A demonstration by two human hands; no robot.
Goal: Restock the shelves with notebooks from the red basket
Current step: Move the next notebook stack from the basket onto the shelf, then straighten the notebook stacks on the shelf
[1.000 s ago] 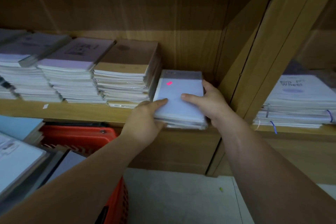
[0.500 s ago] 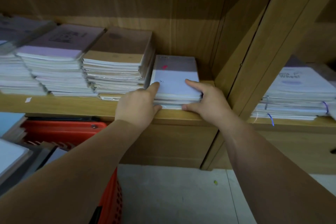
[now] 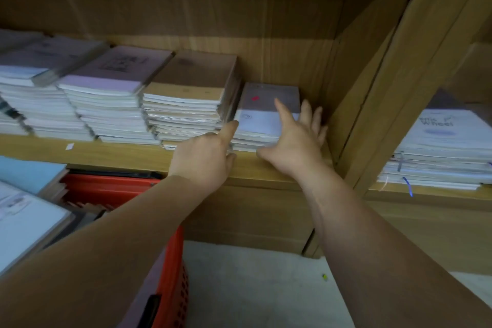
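The pale stack of notebooks [image 3: 262,120] lies flat on the wooden shelf [image 3: 119,150], at the right end of the row, just beside the brown-covered stack [image 3: 191,93] on its left and near the upright divider panel [image 3: 372,82] on its right. A small red mark shows on its top cover. The left hand [image 3: 205,157] holds the near left corner of this stack: the thumb reaches onto the top edge and the other fingers are bent against the near side. The right hand [image 3: 295,141] is wide, with straight, spread fingers; its forefinger rests on the top cover, pointing to the far side, the other fingers lie along the right side of the stack, and the thumb points left at the near edge. Further left stands a lilac-covered stack [image 3: 114,80]. Beyond the divider, another stack [image 3: 447,146] lies on the right shelf. The red basket [image 3: 111,189] stands below the shelf at the near left, with notebooks in it.
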